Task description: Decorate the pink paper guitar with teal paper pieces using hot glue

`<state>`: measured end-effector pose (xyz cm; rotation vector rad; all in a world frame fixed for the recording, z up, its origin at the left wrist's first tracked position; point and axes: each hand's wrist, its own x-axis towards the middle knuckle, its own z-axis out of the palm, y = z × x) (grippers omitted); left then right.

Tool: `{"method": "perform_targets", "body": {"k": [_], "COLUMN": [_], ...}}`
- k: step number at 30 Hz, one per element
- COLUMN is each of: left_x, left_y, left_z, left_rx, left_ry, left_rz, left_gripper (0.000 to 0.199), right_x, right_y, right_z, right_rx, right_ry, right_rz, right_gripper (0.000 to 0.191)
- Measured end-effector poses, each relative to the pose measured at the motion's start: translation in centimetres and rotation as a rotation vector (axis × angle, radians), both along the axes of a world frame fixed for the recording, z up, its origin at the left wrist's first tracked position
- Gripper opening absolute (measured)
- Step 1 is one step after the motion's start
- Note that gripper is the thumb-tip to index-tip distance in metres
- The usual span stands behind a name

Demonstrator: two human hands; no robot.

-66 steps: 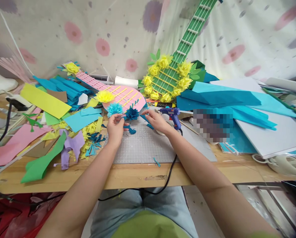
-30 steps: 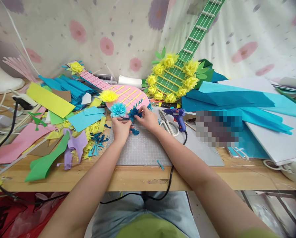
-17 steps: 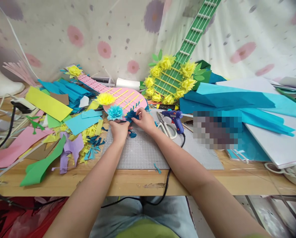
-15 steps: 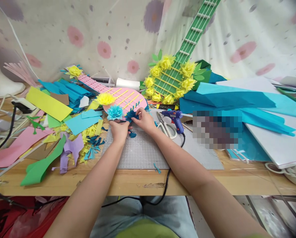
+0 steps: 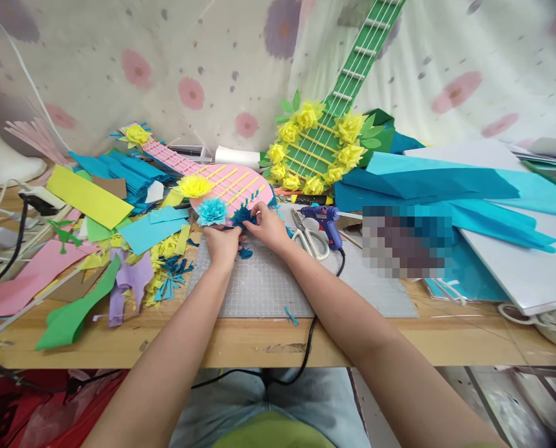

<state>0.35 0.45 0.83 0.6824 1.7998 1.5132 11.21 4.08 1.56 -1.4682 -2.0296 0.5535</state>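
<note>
A dark blue paper flower (image 5: 242, 216) is at the lower edge of a pink paper guitar (image 5: 252, 178), between my two hands. My left hand (image 5: 222, 244) has its fingers closed on the flower's near side, partly hidden. Fingertips of my right hand (image 5: 267, 224) pinch its petals from the right. A light blue paper flower (image 5: 211, 212) and a yellow paper flower (image 5: 194, 186) sit on the guitar just left of it. Below my hands, a small dark blue paper scrap (image 5: 245, 253) rests on the grey cutting mat (image 5: 264, 292).
Scissors (image 5: 316, 244) and a blue glue gun (image 5: 324, 222) with a black cord lie right of my hands. Behind stands a green paper guitar (image 5: 306, 160) with yellow flowers. Paper scraps (image 5: 168, 249) crowd the left; blue paper sheets (image 5: 427, 183) cover the right.
The view has shifted slightly, so everything sits a little further left. Both hands stay at the dark blue flower, with only slight finger movement at most.
</note>
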Motion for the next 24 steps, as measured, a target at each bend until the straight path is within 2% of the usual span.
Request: {"method": "perform_targets", "body": {"k": [8, 17, 24], "left_x": [0.0, 0.0, 0.0], "left_y": [0.1, 0.3, -0.6], "left_z": [0.1, -0.6, 0.7], "left_rx": [-0.008, 0.03, 0.048], "left_ry": [0.008, -0.006, -0.131], "left_rz": [0.01, -0.017, -0.053], "left_gripper": [0.045, 0.042, 0.027], "right_x": [0.0, 0.0, 0.1], "right_y": [0.1, -0.3, -0.1], "right_z": [-0.1, 0.5, 0.2], "right_rx": [0.003, -0.034, -0.031], "right_ry": [0.013, -0.005, 0.005], "right_rz": [0.015, -0.004, -0.001], "right_gripper": [0.025, 0.024, 0.024]}}
